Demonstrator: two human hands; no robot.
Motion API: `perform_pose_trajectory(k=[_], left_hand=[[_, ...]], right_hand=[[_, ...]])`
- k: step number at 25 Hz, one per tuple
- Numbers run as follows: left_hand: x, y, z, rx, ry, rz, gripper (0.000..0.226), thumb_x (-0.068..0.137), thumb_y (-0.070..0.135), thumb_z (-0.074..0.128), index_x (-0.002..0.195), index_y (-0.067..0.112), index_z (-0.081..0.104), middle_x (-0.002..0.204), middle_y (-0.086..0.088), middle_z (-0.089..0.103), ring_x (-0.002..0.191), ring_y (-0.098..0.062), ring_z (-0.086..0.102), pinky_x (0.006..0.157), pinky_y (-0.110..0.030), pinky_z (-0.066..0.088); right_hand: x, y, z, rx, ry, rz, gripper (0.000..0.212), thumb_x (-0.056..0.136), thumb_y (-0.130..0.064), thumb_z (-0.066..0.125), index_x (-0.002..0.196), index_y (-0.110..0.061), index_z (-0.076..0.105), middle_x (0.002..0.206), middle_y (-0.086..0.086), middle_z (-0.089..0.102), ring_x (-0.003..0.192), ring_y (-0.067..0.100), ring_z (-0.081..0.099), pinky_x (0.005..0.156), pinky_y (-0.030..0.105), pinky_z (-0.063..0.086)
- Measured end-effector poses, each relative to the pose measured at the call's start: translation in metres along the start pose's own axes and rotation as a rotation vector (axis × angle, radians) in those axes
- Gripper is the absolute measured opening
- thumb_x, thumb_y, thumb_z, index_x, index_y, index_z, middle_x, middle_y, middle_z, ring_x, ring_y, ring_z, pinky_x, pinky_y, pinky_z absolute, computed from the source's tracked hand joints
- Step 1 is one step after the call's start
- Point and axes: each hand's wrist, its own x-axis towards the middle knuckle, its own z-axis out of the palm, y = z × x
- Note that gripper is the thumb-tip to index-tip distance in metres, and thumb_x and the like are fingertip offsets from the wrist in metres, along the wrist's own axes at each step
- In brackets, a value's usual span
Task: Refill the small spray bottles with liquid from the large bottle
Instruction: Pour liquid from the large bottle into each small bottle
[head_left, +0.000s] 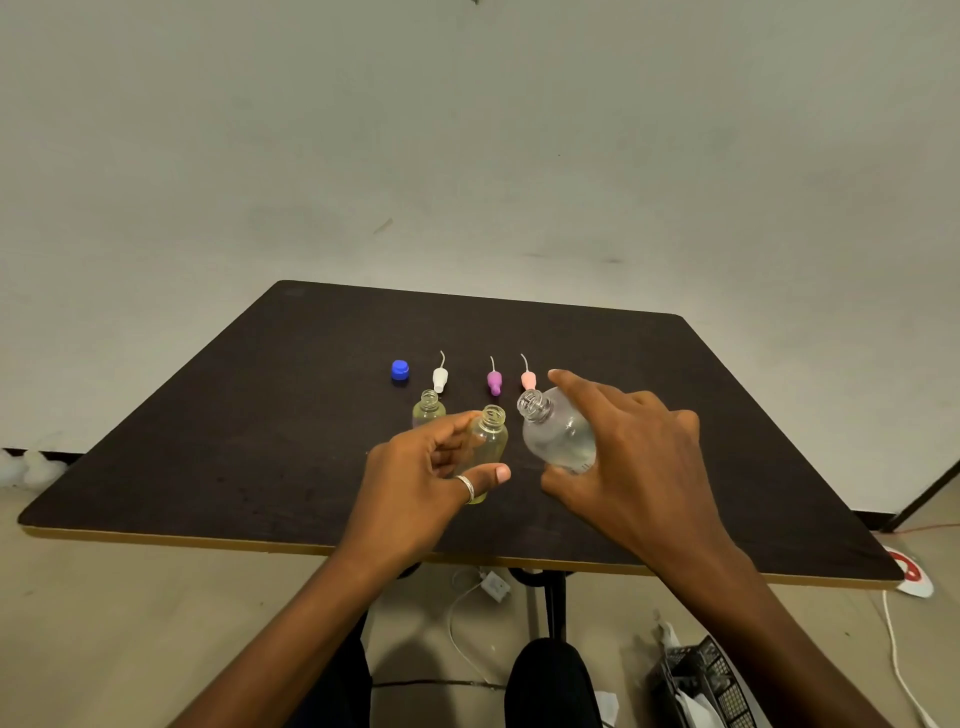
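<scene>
My left hand (421, 478) grips a small clear yellowish bottle (489, 436), uncapped, lifted a little over the dark table (208, 441). My right hand (628, 457) holds the large clear bottle (558, 434), tilted left so its open threaded neck points toward the small bottle's mouth; a small gap separates the two mouths. A second small open bottle (428, 408) stands behind my left fingers. Behind them lie a blue cap (399, 370) and three spray tops with thin tubes: white (440, 378), purple (494, 382), pink (528, 378).
The table's front edge runs just under my wrists. Below it are the table's black post (555, 603), a white cable and plug (493, 584), my knees and a black mesh basket (711, 686) on the floor at the right. A plain wall stands behind.
</scene>
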Motion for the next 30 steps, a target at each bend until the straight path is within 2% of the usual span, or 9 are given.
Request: perform_pose_trajectory(k=[6, 13, 18, 24, 30], left_hand=[[-0.0034, -0.0005, -0.0055, -0.007, -0.010, -0.002, 0.054, 0.073, 0.021, 0.084, 0.122, 0.031, 0.065, 0.095, 0.029, 0.067, 0.090, 0.016, 0.063, 0.075, -0.001, 0.046], [-0.0039, 0.0021, -0.0052, 0.046, -0.021, 0.007, 0.056, 0.072, 0.029, 0.083, 0.120, 0.043, 0.059, 0.094, 0.037, 0.061, 0.094, 0.020, 0.060, 0.078, -0.003, 0.047], [-0.0031, 0.0020, -0.0025, 0.049, -0.017, 0.021, 0.058, 0.072, 0.027, 0.084, 0.125, 0.033, 0.064, 0.099, 0.030, 0.066, 0.096, 0.014, 0.063, 0.084, -0.007, 0.050], [-0.0034, -0.0016, -0.0033, 0.054, -0.035, 0.013, 0.061, 0.072, 0.030, 0.084, 0.129, 0.031, 0.063, 0.112, 0.019, 0.070, 0.100, 0.011, 0.064, 0.090, -0.017, 0.053], [-0.0049, -0.0003, -0.0037, 0.018, -0.036, 0.011, 0.058, 0.072, 0.025, 0.084, 0.127, 0.029, 0.064, 0.107, 0.020, 0.070, 0.096, 0.012, 0.064, 0.088, -0.014, 0.053]], right_hand=[[-0.0016, -0.0025, 0.0006, -0.059, -0.006, -0.005, 0.085, 0.061, -0.056, 0.082, 0.136, -0.027, 0.053, 0.120, -0.001, 0.068, 0.098, 0.027, 0.066, 0.076, 0.043, 0.044], [-0.0028, -0.0080, 0.0046, -0.119, 0.001, -0.030, 0.084, 0.059, -0.057, 0.081, 0.133, -0.028, 0.054, 0.121, -0.002, 0.068, 0.096, 0.027, 0.066, 0.074, 0.042, 0.044], [-0.0031, -0.0071, 0.0047, -0.152, 0.030, -0.033, 0.087, 0.054, -0.056, 0.085, 0.131, -0.026, 0.056, 0.116, 0.001, 0.070, 0.092, 0.028, 0.067, 0.073, 0.042, 0.046], [-0.0030, -0.0064, 0.0049, -0.196, 0.025, -0.033, 0.090, 0.052, -0.056, 0.086, 0.131, -0.027, 0.056, 0.116, 0.001, 0.070, 0.093, 0.028, 0.067, 0.072, 0.042, 0.046], [-0.0031, -0.0079, 0.0071, -0.219, 0.033, -0.043, 0.089, 0.052, -0.056, 0.085, 0.131, -0.027, 0.056, 0.116, 0.001, 0.070, 0.092, 0.028, 0.067, 0.072, 0.042, 0.047]])
